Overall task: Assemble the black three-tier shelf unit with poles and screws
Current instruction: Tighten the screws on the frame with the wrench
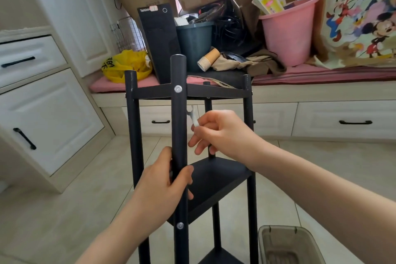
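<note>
Our left hand (pixel 165 180) is closest in. It's wrapped round the front pole (pixel 179 118) of the black shelf unit (pixel 214 93), thumb on one side and fingers curled behind, a little above the middle tier (pixel 216 176) joint. Our right hand (pixel 220 133) sits higher, just beside that pole, pinching a little flat spanner (pixel 192 117) between thumb and fingertips with the open end pointing up.

The unit stands upright on the tiled floor (pixel 85 178) in front of us. There's a silver screw (pixel 177 88) through the front pole at the top tier and a lower screw (pixel 180 225) at the middle one. The bottom tier (pixel 220 257) is mostly cut off, so we can't say anything about its fixings.

Handling-wise, we'd guess the parts are light and stiff. With poles and boards this thin, though, the frame is probably a bit wobbly until every screw is snug. The matte finish looks grippy enough. The best hold is likely what we've got: a pole close to a tier joint, not the board edges. The spanner is tiny and thin, so it's easy to drop, and a firm pinch near its middle should help. A grey plastic basket (pixel 287 244) sits on the floor to the right, near the unit's foot.
</note>
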Motion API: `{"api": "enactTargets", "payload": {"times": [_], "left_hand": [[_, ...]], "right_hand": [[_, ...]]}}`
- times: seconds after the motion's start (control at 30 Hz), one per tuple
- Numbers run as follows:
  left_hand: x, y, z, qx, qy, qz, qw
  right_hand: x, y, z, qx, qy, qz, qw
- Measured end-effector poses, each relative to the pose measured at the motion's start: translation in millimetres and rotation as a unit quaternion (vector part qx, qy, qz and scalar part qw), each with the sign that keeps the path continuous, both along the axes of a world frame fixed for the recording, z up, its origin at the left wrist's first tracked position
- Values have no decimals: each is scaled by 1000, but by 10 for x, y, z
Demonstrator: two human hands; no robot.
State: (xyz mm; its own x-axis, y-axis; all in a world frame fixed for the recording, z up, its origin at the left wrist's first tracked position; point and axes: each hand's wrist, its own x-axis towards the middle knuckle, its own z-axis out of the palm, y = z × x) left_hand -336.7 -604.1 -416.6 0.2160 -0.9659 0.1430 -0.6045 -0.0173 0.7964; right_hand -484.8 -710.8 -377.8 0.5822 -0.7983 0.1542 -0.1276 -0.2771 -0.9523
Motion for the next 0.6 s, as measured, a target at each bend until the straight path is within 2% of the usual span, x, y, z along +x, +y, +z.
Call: {"api": "enactTargets", "payload": {"times": [0.17, 0.4, 0.6], "left_hand": [[-26, -32, 17, 21, 11, -9, 1000], [-61, -60, 51, 21, 8, 10, 1000], [-58, -64, 57, 15, -19, 22, 999]], "right_hand": [[12, -32, 34, -31, 46, 8, 998], [-25, -105, 88, -42, 35, -18, 998], [-51, -141, 138, 21, 20, -32, 999]]}}
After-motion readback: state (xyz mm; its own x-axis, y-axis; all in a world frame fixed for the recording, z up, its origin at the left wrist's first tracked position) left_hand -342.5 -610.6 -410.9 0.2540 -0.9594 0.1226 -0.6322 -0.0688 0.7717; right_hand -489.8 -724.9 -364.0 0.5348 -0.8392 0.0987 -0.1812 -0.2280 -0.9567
